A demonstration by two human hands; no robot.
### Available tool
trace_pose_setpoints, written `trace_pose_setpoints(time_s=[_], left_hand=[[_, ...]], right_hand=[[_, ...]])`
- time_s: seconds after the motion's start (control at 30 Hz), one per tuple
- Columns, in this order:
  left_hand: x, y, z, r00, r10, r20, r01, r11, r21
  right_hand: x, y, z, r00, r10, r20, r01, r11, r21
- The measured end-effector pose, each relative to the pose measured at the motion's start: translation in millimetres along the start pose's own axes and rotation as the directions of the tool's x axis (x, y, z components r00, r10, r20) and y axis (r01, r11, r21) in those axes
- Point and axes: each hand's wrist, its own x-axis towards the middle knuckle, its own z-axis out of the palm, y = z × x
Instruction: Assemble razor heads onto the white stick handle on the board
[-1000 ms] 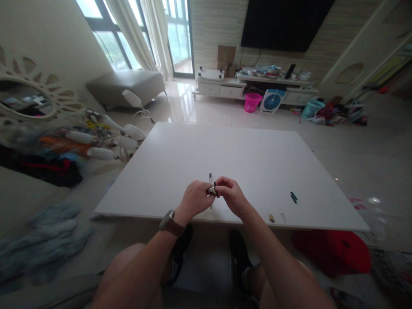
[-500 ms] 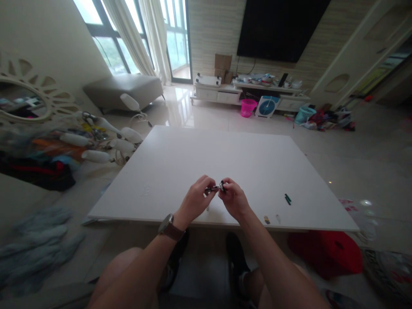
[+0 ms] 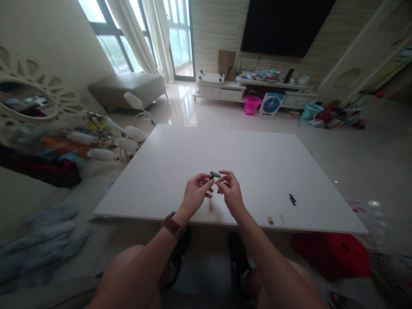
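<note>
Clock taken from the hands, 12 straight ahead. Near edge of table (image 3: pixel 244 154), 4 o'clock: yellow-and-dark bit (image 3: pixel 270 220), clear bit (image 3: pixel 282 219) just beside it. 6 o'clock: pale slim stick (image 3: pixel 210 204) lying on the table, top end hidden by the left hand. Between 3 and 4 o'clock: two dark green strips (image 3: pixel 292 199), side by side. 9 o'clock: faint clear pieces (image 3: pixel 149 189), too dim to name.

Left hand (image 3: pixel 192 191): thumb and index fingers pinching a green razor-like head (image 3: pixel 215 174), black neck downward, held above the table. Right hand (image 3: pixel 232 191): fingers half curled, moderate gap, nothing visible in them; contact with the head unclear.

Progress: strips and bits already lie loose, out of hand; head not yet released, looks mid-handling.

Beyond, 1 o'clock: pink basket (image 3: pixel 252 105), blue-and-white fan (image 3: pixel 272 103), wall TV (image 3: pixel 289 28).
</note>
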Motion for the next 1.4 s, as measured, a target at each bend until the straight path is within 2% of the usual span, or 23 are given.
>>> trace_pose_setpoints(time_s=[0.07, 0.1, 0.2, 0.27, 0.33, 0.4, 0.47, 0.53, 0.57, 0.63, 0.7, 0.73, 0.8, 0.9, 1.07, 1.4], left_hand=[[0.6, 0.9, -1.7, 0.996, -0.089, -0.026, 0.085, 0.989, -0.123], [1.3, 1.2, -3.5, 0.992, -0.122, -0.044, 0.113, 0.979, -0.168], [5.0, 0.7, -10.7, 0.98, -0.171, -0.103, 0.14, 0.957, -0.253], [8.0, -0.4, -14.6, 0.973, -0.181, -0.143, 0.136, 0.951, -0.279], [10.3, -0.9, -16.6, 0.965, -0.197, -0.173, 0.14, 0.945, -0.297], [11.5, -0.1, -17.0, 0.961, -0.208, -0.182, 0.147, 0.943, -0.3], [12.0, 2.2, -17.4, 0.967, -0.195, -0.165, 0.143, 0.949, -0.282], [12.6, 4.9, -18.8, 0.975, -0.172, -0.142, 0.132, 0.958, -0.254], [13.0, 6.2, -19.9, 0.977, -0.164, -0.133, 0.129, 0.963, -0.237], [14.2, 8.2, -22.7, 0.98, -0.157, -0.119, 0.131, 0.97, -0.205], [15.4, 8.9, -25.4, 0.983, -0.152, -0.106, 0.133, 0.977, -0.167], [15.8, 8.8, -26.4, 0.984, -0.145, -0.102, 0.13, 0.981, -0.141], [15.8, 8.2, -27.5, 0.988, -0.121, -0.095, 0.114, 0.991, -0.074], [13.0, 6.9, -25.7, 0.995, -0.09, -0.046, 0.092, 0.995, 0.036], [3.8, 2.9, -15.7, 0.986, -0.135, 0.103, 0.12, 0.983, 0.138], [1.7, -15.0, 1.2, 0.984, -0.068, 0.164, 0.029, 0.973, 0.229]], right_hand=[[-3.1, 4.5, -3.8, 0.999, -0.013, 0.03, 0.02, 0.968, -0.25], [-5.4, 8.0, -5.9, 0.997, -0.015, 0.073, 0.043, 0.921, -0.387], [-15.9, 23.0, -10.0, 0.96, 0.047, 0.275, 0.165, 0.698, -0.696], [-24.8, 34.7, -9.1, 0.91, 0.168, 0.378, 0.235, 0.544, -0.806], [-32.6, 44.2, -5.2, 0.857, 0.304, 0.416, 0.277, 0.409, -0.87], [-36.5, 49.0, 0.6, 0.818, 0.395, 0.418, 0.306, 0.317, -0.898], [-35.0, 47.7, 7.2, 0.828, 0.396, 0.398, 0.306, 0.275, -0.911], [-28.5, 41.1, 13.3, 0.887, 0.299, 0.351, 0.264, 0.296, -0.918], [-23.9, 36.4, 16.0, 0.921, 0.217, 0.322, 0.236, 0.346, -0.908], [-14.0, 25.7, 20.4, 0.969, 0.04, 0.245, 0.185, 0.543, -0.82], [-5.5, 15.3, 23.4, 0.987, -0.093, 0.13, 0.153, 0.775, -0.613], [-2.4, 10.9, 24.4, 0.989, -0.132, 0.061, 0.145, 0.855, -0.498], [0.6, 4.7, 25.4, 0.983, -0.18, -0.048, 0.154, 0.931, -0.331], [-1.6, 1.6, 24.1, 0.963, -0.261, -0.07, 0.232, 0.93, -0.286], [-11.9, 4.4, 13.9, 0.92, -0.392, -0.002, 0.36, 0.845, -0.396], [-20.2, 4.0, -18.1, 0.897, -0.438, 0.061, 0.403, 0.754, -0.518]])
